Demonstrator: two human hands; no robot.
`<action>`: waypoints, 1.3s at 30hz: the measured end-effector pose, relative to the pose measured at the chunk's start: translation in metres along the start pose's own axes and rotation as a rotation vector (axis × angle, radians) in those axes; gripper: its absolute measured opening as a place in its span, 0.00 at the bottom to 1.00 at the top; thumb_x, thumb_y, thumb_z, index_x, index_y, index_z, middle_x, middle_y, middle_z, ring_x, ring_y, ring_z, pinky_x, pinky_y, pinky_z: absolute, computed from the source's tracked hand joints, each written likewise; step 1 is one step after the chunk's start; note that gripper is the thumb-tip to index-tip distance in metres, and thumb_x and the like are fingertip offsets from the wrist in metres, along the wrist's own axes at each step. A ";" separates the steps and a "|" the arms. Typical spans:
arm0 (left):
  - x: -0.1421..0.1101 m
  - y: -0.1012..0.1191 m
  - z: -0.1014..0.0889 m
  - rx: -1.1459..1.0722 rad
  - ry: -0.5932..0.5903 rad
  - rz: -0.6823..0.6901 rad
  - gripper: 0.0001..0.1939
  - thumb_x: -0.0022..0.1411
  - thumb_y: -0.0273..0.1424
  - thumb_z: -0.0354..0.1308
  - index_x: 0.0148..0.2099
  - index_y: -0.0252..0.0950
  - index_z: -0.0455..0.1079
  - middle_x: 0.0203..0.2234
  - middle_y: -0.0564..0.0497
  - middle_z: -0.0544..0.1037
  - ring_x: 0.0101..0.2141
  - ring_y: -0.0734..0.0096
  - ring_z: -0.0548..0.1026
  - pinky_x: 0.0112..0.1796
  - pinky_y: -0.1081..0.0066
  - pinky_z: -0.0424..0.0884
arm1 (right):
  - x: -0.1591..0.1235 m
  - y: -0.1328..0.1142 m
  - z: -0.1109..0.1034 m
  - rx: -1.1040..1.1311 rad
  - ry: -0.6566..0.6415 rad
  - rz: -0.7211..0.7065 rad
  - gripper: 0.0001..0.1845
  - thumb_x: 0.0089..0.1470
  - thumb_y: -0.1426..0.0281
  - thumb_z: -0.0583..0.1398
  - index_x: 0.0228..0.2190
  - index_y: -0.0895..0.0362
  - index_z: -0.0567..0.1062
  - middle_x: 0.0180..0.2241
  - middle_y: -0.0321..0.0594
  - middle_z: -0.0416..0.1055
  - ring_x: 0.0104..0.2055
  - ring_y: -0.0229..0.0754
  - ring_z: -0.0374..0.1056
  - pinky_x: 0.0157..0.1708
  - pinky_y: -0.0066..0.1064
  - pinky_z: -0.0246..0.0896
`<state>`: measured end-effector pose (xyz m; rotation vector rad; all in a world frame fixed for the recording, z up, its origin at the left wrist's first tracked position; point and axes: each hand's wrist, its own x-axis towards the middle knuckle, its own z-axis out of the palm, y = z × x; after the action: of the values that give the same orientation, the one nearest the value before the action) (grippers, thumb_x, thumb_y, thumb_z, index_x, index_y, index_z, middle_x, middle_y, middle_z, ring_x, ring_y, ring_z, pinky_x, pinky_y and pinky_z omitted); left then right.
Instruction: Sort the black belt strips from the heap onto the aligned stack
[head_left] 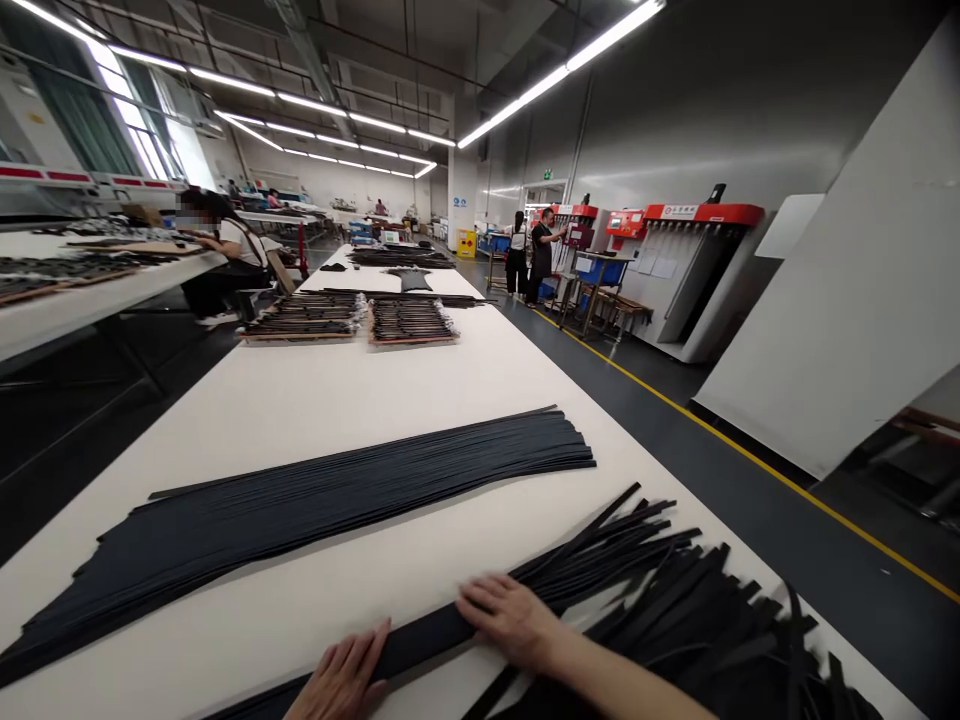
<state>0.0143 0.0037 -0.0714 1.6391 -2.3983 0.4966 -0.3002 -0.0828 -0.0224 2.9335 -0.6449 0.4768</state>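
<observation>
My left hand [341,674] lies at the bottom edge of the view, its fingers spread flat on a wide black strip [424,638]. My right hand [510,618] rests flat on the same strip further along, with the forearm coming in from the lower right. The strip runs diagonally across the white work table [300,400]. A heap of loose black strips [690,620] spreads out beside and beneath my right hand. Farther ahead, a long fanned layer of dark navy strips [337,510] lies flat, apart from both hands.
Two trays of bundled dark strips [411,322] stand farther along the table. The table's right edge drops to a dark floor with a yellow line [720,430]. A seated co-worker [217,255] works at a left-hand table. Two people stand by red-topped machines [697,240].
</observation>
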 end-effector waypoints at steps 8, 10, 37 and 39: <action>0.014 0.010 -0.037 -0.057 -0.139 0.037 0.25 0.69 0.37 0.39 0.65 0.38 0.52 0.49 0.43 0.71 0.45 0.60 0.70 0.49 0.59 0.63 | -0.171 0.133 -0.066 -0.279 -0.175 0.243 0.32 0.54 0.82 0.47 0.59 0.52 0.59 0.48 0.46 0.69 0.51 0.42 0.63 0.50 0.38 0.56; 0.017 0.013 -0.043 -0.080 -0.189 0.032 0.26 0.69 0.38 0.39 0.65 0.35 0.51 0.49 0.41 0.70 0.45 0.59 0.68 0.48 0.59 0.63 | -0.212 0.160 -0.077 -0.328 -0.275 0.372 0.34 0.52 0.85 0.45 0.59 0.54 0.59 0.49 0.48 0.68 0.52 0.43 0.63 0.53 0.40 0.53; 0.015 0.021 -0.065 -0.063 -0.396 0.035 0.29 0.67 0.39 0.45 0.65 0.31 0.47 0.50 0.40 0.66 0.46 0.57 0.63 0.48 0.61 0.58 | 0.012 -0.029 0.012 0.224 -0.063 0.073 0.27 0.61 0.69 0.50 0.60 0.58 0.54 0.51 0.50 0.62 0.51 0.50 0.58 0.52 0.44 0.58; -0.009 -0.008 -0.073 -0.055 -0.467 -0.013 0.29 0.66 0.38 0.46 0.65 0.33 0.48 0.49 0.41 0.67 0.46 0.58 0.63 0.47 0.62 0.58 | 0.012 -0.028 0.017 0.258 -0.065 0.070 0.27 0.61 0.69 0.51 0.61 0.58 0.54 0.50 0.50 0.62 0.51 0.50 0.57 0.52 0.44 0.58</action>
<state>0.0231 0.0366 -0.0058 1.9155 -2.6807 0.0409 -0.2728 -0.0647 -0.0356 3.1885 -0.7484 0.5083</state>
